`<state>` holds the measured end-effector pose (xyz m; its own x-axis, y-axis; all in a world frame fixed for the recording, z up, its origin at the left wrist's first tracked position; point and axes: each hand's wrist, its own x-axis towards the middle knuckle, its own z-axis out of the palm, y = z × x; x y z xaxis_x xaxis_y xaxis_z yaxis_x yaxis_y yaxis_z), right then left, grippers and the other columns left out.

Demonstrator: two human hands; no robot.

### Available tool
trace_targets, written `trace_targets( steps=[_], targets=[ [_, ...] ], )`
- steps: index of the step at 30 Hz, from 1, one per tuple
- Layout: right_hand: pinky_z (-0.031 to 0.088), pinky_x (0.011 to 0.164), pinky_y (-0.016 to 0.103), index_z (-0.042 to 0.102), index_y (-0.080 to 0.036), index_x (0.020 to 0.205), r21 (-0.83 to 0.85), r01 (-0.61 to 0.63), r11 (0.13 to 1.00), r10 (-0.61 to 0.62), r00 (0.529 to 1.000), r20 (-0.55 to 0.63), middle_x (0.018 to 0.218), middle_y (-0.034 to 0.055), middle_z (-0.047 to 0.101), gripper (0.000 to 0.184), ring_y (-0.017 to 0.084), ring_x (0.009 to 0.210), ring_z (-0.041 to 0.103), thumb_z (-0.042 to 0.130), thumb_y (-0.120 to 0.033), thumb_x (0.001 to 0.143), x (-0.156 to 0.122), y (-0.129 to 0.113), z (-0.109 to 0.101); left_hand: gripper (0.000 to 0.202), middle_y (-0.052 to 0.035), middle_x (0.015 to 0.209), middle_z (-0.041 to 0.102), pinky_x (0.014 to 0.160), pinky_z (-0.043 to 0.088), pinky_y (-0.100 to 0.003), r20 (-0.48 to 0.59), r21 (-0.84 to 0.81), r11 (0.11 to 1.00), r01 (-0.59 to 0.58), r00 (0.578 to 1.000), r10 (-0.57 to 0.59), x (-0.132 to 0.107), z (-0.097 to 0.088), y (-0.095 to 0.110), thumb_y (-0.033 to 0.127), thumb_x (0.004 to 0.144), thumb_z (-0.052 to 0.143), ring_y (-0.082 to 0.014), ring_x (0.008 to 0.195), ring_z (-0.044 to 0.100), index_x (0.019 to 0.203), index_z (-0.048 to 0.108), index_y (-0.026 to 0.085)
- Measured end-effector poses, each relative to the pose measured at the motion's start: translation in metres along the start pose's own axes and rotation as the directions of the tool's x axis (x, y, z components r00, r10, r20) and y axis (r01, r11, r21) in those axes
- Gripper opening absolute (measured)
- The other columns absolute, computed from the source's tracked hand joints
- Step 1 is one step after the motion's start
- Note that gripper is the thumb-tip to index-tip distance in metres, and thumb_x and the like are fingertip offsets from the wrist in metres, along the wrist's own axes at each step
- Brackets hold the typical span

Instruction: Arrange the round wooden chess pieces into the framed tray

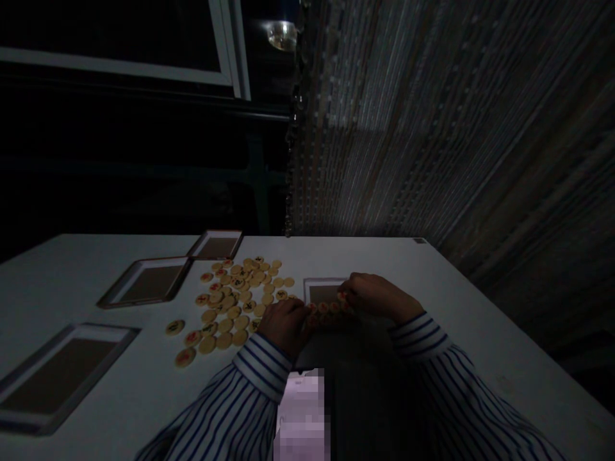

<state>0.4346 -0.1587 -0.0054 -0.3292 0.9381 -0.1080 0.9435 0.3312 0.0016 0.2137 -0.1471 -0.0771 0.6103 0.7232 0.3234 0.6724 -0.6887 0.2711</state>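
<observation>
In the dim light, a small shallow tray (327,282) with a pale rim stands on the white table before me. Rows of round Chinese chess pieces (324,308) with red characters lie in its near part. My right hand (382,298) is over the tray's right side, its thumb and fingers pinched on a chess piece (342,296) with a red mark. At the tray's near left corner, my left hand (284,324) is closed with curled fingers; what they grip is hidden. Left of it spreads a loose heap of chess pieces (225,324), some showing red or black characters.
Three more shallow trays stand along the left: a near tray (62,374), a middle tray (148,282) and a far tray (216,244). A bead-string curtain (365,128) hangs behind the white table (461,333). A lit, pixelated patch (302,416) is below my hands.
</observation>
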Motion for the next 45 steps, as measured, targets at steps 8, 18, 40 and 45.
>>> trace_targets(
  steps=[8, 18, 40, 45],
  targets=[
    [0.038, 0.071, 0.026, 0.062, -0.021, 0.102, -0.002, -0.021, 1.0, 0.021, 0.999, 0.033, 0.098, 0.0092, 0.062, 0.03, 0.019, 0.088, 0.057, 0.041, -0.025, 0.081, 0.0005, -0.0012, -0.0011, 0.03, -0.0076, 0.099, 0.063, 0.077, 0.044, -0.04, 0.015, 0.016, 0.999, 0.034, 0.999, -0.034, -0.0003, -0.0042, 0.0046, 0.036, 0.077, 0.049, -0.0238, 0.091, 0.057, 0.101, 0.061, 0.022],
    [0.037, 0.068, 0.025, 0.061, -0.021, 0.102, -0.024, -0.036, 0.999, 0.036, 0.999, 0.035, 0.097, 0.0094, 0.062, 0.03, 0.019, 0.086, 0.057, 0.043, -0.022, 0.079, 0.0011, 0.0001, -0.0002, 0.032, -0.0074, 0.1, 0.062, 0.078, 0.044, -0.039, 0.037, 0.011, 1.0, 0.021, 0.999, -0.021, -0.0005, -0.0013, 0.001, 0.036, 0.077, 0.048, -0.0234, 0.092, 0.056, 0.103, 0.06, 0.021],
    [0.038, 0.072, 0.026, 0.061, -0.02, 0.104, -0.009, -0.043, 0.999, 0.044, 0.999, 0.024, 0.1, 0.0093, 0.061, 0.03, 0.019, 0.089, 0.057, 0.043, -0.021, 0.08, -0.0004, -0.0015, -0.002, 0.031, -0.0072, 0.099, 0.062, 0.077, 0.043, -0.041, 0.032, 0.018, 0.999, 0.039, 0.999, -0.039, 0.0001, -0.003, 0.0036, 0.035, 0.077, 0.049, -0.0244, 0.092, 0.056, 0.102, 0.061, 0.022],
    [0.039, 0.07, 0.027, 0.06, -0.021, 0.105, -0.021, -0.049, 0.999, 0.049, 0.999, -0.019, 0.099, 0.0089, 0.062, 0.031, 0.019, 0.088, 0.057, 0.041, -0.023, 0.08, 0.0003, 0.0015, 0.0, 0.029, -0.0066, 0.096, 0.063, 0.075, 0.044, -0.038, 0.004, 0.017, 1.0, 0.009, 1.0, -0.009, 0.0005, -0.0006, 0.0023, 0.035, 0.078, 0.048, -0.0224, 0.089, 0.057, 0.1, 0.062, 0.023]
  ],
)
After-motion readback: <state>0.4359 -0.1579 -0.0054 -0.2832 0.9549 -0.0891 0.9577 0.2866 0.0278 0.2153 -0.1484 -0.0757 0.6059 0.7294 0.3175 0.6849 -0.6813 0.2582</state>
